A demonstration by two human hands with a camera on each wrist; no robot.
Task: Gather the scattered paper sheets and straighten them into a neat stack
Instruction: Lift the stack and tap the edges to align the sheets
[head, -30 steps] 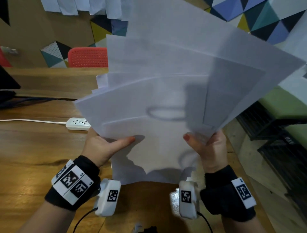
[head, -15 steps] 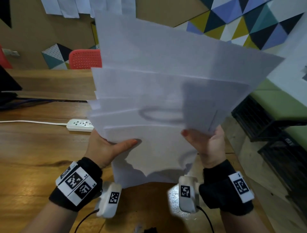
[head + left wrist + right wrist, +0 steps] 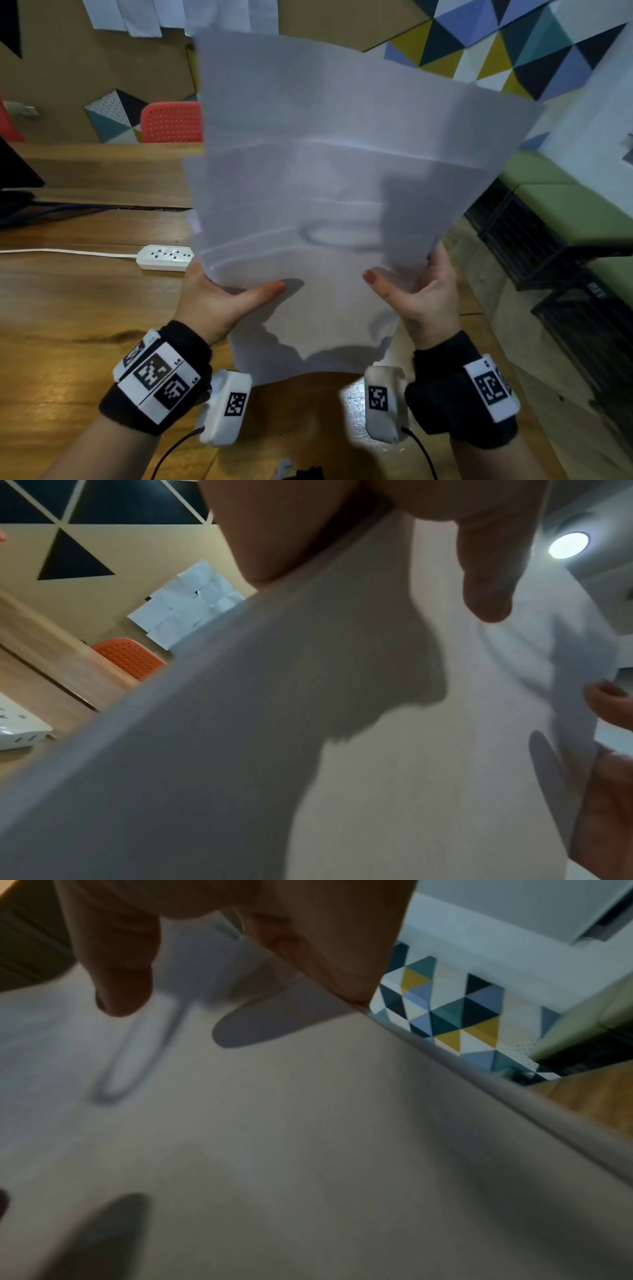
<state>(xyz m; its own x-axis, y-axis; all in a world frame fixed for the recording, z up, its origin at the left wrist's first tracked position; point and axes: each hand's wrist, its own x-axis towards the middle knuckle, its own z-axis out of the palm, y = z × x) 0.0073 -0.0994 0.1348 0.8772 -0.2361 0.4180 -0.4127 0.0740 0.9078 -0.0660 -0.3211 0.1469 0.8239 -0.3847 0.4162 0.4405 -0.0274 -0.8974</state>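
Several white paper sheets (image 3: 335, 178) stand upright as a loose bundle above the wooden table (image 3: 61, 325), their top edges staggered. My left hand (image 3: 219, 298) grips the bundle's lower left edge, thumb across the front. My right hand (image 3: 418, 291) grips the lower right edge, thumb on the front too. The fingers of both hands are hidden behind the paper. In the left wrist view the sheets (image 3: 308, 750) fill the frame under my left hand (image 3: 377, 547). In the right wrist view the paper (image 3: 274, 1150) lies under my right hand (image 3: 222, 939).
A white power strip (image 3: 164, 257) with its cable lies on the table left of the bundle. A red chair (image 3: 171, 121) stands behind the far table edge. Dark crates (image 3: 565, 274) and a green bench (image 3: 565, 205) sit on the floor to the right.
The fanned sheets have swung from leaning right towards upright and drawn closer together. Both hands stayed at the lower edges, the right one shifting slightly.
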